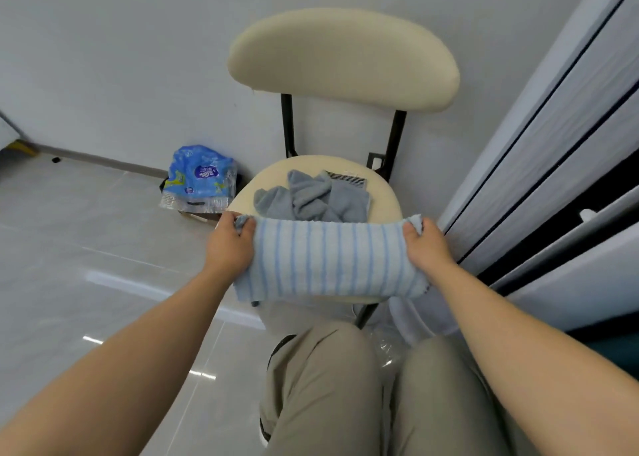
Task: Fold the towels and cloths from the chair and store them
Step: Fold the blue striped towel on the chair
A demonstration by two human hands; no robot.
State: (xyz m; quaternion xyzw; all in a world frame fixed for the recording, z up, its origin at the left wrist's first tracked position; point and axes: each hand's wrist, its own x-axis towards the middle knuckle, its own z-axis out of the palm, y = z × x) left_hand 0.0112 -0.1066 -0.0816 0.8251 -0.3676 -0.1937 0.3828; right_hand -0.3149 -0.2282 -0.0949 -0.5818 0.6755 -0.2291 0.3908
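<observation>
Nearest the camera, the person's knees in khaki trousers (321, 386) are filling the 6 o'clock part of the view. Both bare forearms are reaching forward from 7 and 5 o'clock.

The left hand (230, 244) is gripping the 9 o'clock end of the striped towel (328, 258), fingers curled round the bunched corner. The right hand (427, 244) is pinching the 3 o'clock end in the same way. Between them the towel is being held taut along its top edge, in front of the front rim of the chair seat (385, 192). Its lower edge is sagging slightly toward 6 o'clock. It looks doubled over already, though that is not certain.

The towel is likely light, soft and limp, neither slippery nor fragile. It will not be holding any shape by itself, so the middle will droop whenever the tension goes. The corners and end edges are the sensible places to hold, and bringing the ends together should give a clean fold.

Just beyond, at 12 o'clock of the towel, grey cloths (311, 199) are lying crumpled on the seat, awaiting folding. They look equally soft.

Farther off:
- a blue packet (200, 175) is sitting on the floor at 10 o'clock
- white cabinet fronts (553, 144) are running along 3 o'clock
- the chair backrest (342, 58) is standing at 12 o'clock
</observation>
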